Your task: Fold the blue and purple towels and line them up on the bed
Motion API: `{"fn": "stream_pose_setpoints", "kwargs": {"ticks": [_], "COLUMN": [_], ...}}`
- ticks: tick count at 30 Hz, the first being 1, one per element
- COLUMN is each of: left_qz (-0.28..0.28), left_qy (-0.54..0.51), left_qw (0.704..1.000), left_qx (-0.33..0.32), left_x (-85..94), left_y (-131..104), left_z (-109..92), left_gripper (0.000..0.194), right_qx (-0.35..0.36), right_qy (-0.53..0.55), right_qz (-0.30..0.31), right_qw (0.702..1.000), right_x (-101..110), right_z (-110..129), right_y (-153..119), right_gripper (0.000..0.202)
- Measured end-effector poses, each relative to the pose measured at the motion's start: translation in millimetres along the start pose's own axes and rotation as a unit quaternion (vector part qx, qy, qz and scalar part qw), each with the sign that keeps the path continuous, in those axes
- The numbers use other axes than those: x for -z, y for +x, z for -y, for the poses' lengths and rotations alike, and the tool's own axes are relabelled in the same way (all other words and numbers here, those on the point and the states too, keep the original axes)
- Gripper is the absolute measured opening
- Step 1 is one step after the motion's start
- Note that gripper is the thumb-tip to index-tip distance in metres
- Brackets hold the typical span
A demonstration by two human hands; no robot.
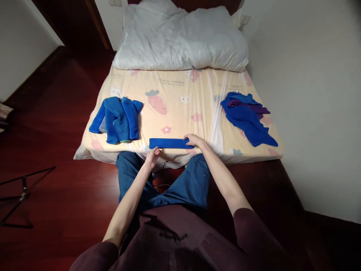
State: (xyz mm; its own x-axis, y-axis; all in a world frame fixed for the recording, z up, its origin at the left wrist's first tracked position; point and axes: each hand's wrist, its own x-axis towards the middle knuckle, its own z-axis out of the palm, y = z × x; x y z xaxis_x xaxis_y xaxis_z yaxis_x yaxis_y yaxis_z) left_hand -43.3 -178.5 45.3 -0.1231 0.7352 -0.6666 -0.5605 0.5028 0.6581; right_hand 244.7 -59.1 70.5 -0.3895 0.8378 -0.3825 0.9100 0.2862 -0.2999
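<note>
Blue strip (167, 143): lies flat at near edge of bed (180, 118), folded long and narrow; right hand (194, 140): rests on right end, fingers bent, cannot tell whether gripping; left hand (153, 156): curls at strip's near edge by left end, grip likewise unclear; leftward, overlapping folded blue cloths (120, 120); rightward, crumpled blue and purple heap (245, 118); beyond, pale quilt (180, 41) across bed's far end; nearer, blue trousers (188, 184).

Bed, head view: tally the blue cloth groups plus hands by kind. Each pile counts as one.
Cloth strip: 1
Pile of folded cloths: 1
Loose heap: 1, with some purple
Hands: 2, left hand and right hand
Total: 5
</note>
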Motion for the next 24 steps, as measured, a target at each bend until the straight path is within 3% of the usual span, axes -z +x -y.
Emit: {"fn": "stream_pose_setpoints", "kwargs": {"ticks": [6,14,20,24], "left_qz": [-0.049,-0.081,-0.049,0.023], "left_qy": [-0.011,-0.030,-0.064,-0.008], "left_qw": [0.999,0.995,0.989,0.967], "left_qx": [0.003,-0.045,-0.121,-0.253], "left_x": [-11.6,-20.4,-35.9,-42.0], "left_y": [14,17,7,2], "left_z": [-13,-21,-40,-84], "left_gripper": [0.021,0.034,0.041,0.041], "right_qx": [-0.010,-0.082,-0.024,0.013], "right_qy": [-0.008,0.030,-0.008,0.012], "right_qz": [-0.043,-0.030,-0.047,-0.103], "right_qw": [0.999,0.996,0.999,0.995], "right_x": [-5,1,7,12], "right_z": [3,20,31,51], "right_y": [1,-11,-24,-19], "right_gripper": [0.044,0.055,0.060,0.043]}}
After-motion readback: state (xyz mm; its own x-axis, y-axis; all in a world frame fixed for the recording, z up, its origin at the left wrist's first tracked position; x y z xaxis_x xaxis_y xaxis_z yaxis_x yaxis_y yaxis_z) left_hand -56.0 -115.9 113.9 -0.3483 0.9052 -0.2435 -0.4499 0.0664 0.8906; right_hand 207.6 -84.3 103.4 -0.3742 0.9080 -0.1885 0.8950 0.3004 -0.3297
